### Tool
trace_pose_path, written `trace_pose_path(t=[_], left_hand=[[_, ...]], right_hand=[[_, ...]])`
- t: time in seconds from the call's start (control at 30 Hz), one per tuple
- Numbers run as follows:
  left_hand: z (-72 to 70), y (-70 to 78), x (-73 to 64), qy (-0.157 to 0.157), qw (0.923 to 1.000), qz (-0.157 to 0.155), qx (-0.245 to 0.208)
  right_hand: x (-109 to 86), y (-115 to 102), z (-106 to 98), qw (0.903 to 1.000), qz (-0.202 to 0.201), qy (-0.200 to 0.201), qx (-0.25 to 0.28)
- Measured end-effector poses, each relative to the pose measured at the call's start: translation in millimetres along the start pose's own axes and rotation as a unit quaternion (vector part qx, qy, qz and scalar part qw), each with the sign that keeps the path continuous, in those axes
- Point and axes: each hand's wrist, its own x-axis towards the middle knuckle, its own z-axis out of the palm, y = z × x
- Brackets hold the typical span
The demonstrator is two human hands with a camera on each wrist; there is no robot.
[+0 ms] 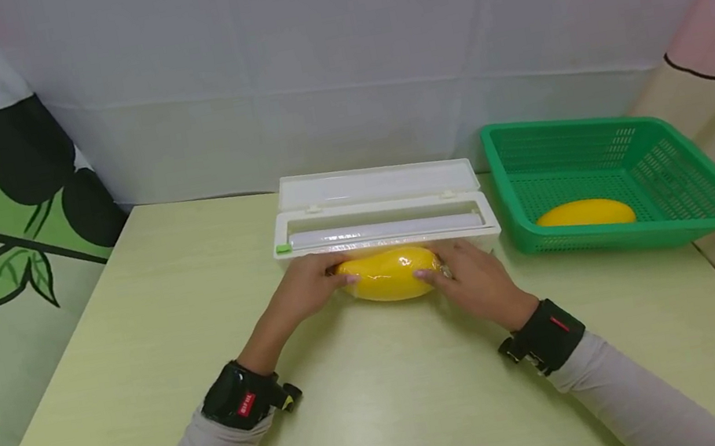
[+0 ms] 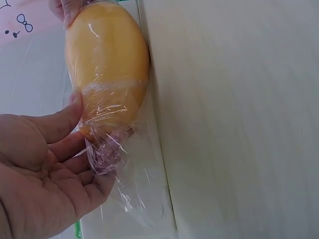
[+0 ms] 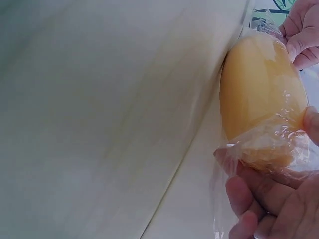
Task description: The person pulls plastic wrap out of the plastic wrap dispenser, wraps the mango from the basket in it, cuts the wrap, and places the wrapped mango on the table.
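A smooth yellow mango (image 1: 390, 275) in clear cling film is held level against the front of a white cling film box (image 1: 390, 247). My left hand (image 1: 306, 286) grips its left end, thumb on the mango and fingers curled beneath the gathered film (image 2: 107, 152). At the other end my right hand (image 1: 480, 282) holds it the same way, its thumb pressing the side and its fingers under the crumpled film (image 3: 271, 137). Loose film hangs past the left end in the left wrist view. The mango's underside is hidden in the head view.
The box's lid (image 1: 375, 184) stands open, showing a film roll (image 1: 387, 230) and a green slider (image 1: 283, 249). On the right, a green basket (image 1: 626, 239) contains another yellow mango (image 1: 586, 214). A cloth-covered wall (image 1: 357, 56) rises behind the pale table (image 1: 393, 424).
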Motion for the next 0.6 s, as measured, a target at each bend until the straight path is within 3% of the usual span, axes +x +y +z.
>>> trace_pose_path(t=[0.37, 0.6], left_hand=[[2.4, -4.9, 2.0, -0.008, 0.9997, -0.018, -0.013], [2.5, -5.1, 2.9, -0.009, 0.9995, -0.028, -0.015]], right_hand=[[2.5, -0.9, 0.4, 0.9996, 0.02, -0.019, -0.003], [4.6, -0.8, -0.1, 0.9997, 0.013, -0.014, -0.017]])
